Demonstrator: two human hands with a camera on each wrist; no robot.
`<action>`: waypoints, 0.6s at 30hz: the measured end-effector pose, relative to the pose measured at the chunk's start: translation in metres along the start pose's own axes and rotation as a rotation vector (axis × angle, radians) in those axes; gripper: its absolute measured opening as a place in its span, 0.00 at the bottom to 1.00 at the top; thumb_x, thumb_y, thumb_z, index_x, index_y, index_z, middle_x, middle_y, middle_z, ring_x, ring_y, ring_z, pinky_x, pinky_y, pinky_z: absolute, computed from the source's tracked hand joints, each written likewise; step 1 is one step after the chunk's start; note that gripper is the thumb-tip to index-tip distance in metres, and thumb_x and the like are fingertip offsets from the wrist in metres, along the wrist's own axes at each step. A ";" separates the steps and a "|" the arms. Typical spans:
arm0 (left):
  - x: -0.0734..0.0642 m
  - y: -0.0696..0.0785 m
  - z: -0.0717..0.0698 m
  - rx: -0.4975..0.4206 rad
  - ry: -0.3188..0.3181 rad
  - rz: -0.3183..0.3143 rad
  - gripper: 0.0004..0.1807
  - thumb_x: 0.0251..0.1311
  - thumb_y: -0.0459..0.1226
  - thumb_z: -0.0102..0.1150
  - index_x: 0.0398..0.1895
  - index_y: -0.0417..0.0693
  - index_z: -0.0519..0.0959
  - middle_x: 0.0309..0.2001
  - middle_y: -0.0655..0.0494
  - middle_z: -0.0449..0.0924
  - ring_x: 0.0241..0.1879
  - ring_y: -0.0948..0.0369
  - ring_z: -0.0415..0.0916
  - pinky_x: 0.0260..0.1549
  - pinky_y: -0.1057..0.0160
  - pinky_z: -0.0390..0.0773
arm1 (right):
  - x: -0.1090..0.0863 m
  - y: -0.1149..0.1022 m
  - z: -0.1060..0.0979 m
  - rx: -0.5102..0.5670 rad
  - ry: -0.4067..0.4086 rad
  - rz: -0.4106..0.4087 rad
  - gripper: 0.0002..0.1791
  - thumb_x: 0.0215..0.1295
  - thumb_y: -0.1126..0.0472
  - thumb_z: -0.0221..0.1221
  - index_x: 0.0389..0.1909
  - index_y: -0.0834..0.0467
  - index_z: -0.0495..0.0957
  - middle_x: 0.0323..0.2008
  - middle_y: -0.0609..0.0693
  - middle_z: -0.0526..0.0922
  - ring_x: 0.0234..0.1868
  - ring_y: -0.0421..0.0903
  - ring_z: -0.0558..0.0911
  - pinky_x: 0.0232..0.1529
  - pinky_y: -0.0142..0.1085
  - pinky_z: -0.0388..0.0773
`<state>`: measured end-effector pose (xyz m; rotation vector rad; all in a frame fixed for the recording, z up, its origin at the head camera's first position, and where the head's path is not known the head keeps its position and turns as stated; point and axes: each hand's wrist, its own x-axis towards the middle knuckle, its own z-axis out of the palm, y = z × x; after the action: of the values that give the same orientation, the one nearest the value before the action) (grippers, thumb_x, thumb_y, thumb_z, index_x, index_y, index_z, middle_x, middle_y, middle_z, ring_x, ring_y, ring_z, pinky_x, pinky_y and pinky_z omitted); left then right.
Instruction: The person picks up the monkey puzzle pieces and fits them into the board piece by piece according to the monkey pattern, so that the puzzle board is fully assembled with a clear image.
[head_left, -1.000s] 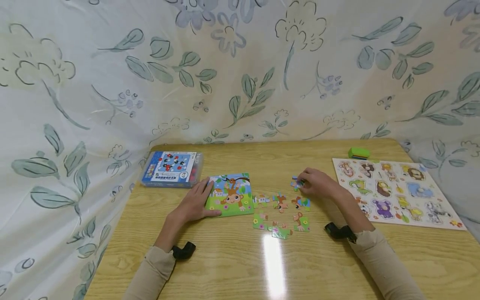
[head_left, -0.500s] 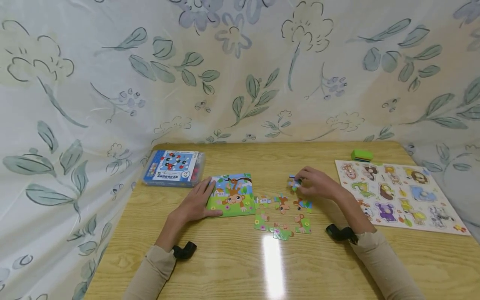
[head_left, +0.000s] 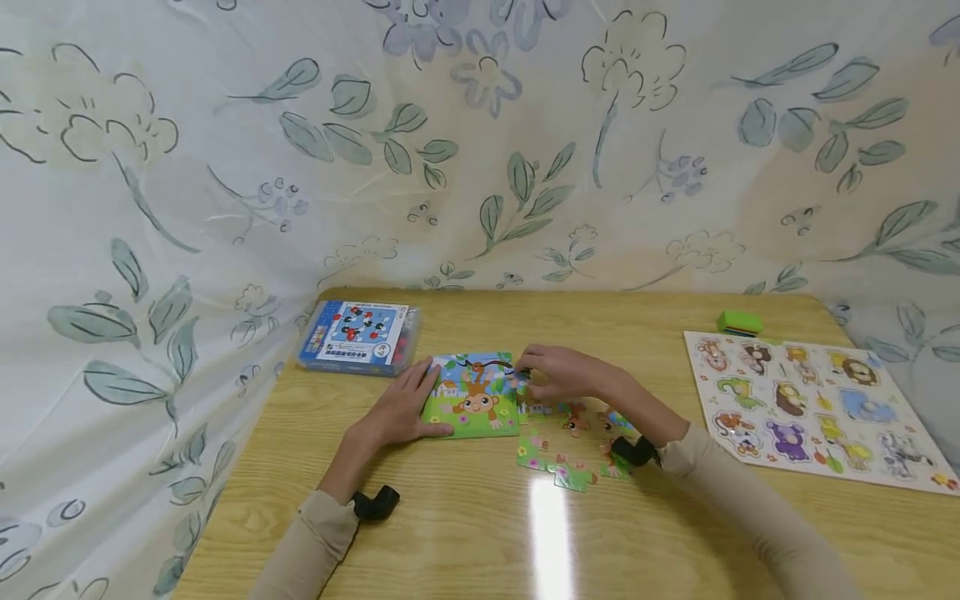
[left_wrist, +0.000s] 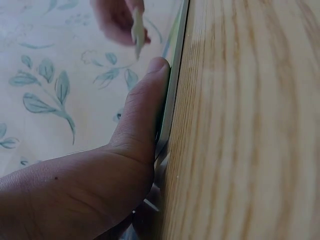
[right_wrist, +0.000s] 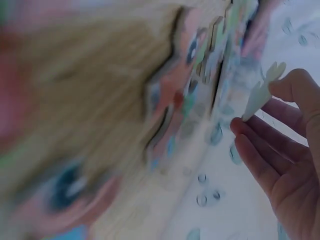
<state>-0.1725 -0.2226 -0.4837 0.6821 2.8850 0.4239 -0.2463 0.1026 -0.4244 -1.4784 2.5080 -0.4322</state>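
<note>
My left hand [head_left: 401,410] rests along the left edge of a square monkey picture board [head_left: 474,421], with its thumb at the near edge. In the left wrist view the thumb [left_wrist: 137,112] lies straight against the board's side. My right hand [head_left: 564,372] is over the board's upper right corner, pinching a jigsaw piece [right_wrist: 260,95] between thumb and fingers. That piece is held up off the table, its pale underside towards the right wrist camera. Right of the board lie several loose jigsaw pieces [head_left: 572,477], some partly hidden under the right forearm.
A clear plastic box [head_left: 356,337] with a molecule picture stands behind my left hand. To the right lies an animal peg board [head_left: 817,404], with a green block-like object [head_left: 739,322] behind it. A floral cloth [head_left: 480,150] hangs at the table's back.
My right hand has carried the jigsaw piece left, from behind the loose pieces to the picture board's upper right corner. The left hand stays on the board. The head view has shifted slightly.
</note>
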 end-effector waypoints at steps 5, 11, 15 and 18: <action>-0.001 0.001 0.003 -0.008 0.019 -0.006 0.60 0.52 0.67 0.59 0.78 0.43 0.46 0.78 0.41 0.42 0.77 0.45 0.44 0.71 0.44 0.55 | 0.031 -0.001 0.005 -0.071 -0.009 -0.043 0.14 0.68 0.60 0.56 0.51 0.60 0.79 0.48 0.55 0.79 0.41 0.45 0.79 0.42 0.36 0.78; -0.001 0.000 0.005 -0.003 0.023 0.004 0.60 0.52 0.67 0.59 0.78 0.43 0.46 0.78 0.41 0.42 0.77 0.45 0.44 0.72 0.44 0.55 | 0.052 0.007 0.008 -0.143 -0.034 -0.055 0.13 0.67 0.60 0.56 0.48 0.61 0.81 0.47 0.55 0.80 0.41 0.45 0.80 0.43 0.37 0.79; 0.000 -0.001 0.005 0.007 0.039 0.018 0.60 0.52 0.67 0.59 0.77 0.42 0.47 0.78 0.40 0.43 0.77 0.44 0.45 0.71 0.44 0.56 | 0.057 0.010 0.009 -0.159 -0.055 -0.037 0.14 0.68 0.59 0.55 0.49 0.59 0.82 0.47 0.54 0.82 0.43 0.45 0.81 0.44 0.36 0.79; -0.001 -0.001 0.005 0.008 0.042 0.019 0.59 0.52 0.67 0.59 0.77 0.42 0.47 0.77 0.40 0.43 0.77 0.44 0.45 0.71 0.43 0.56 | 0.059 0.011 0.010 -0.162 -0.069 -0.036 0.13 0.69 0.59 0.55 0.49 0.58 0.82 0.46 0.52 0.83 0.41 0.43 0.80 0.42 0.34 0.78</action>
<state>-0.1711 -0.2227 -0.4885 0.7112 2.9234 0.4353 -0.2805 0.0539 -0.4383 -1.5692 2.5174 -0.1831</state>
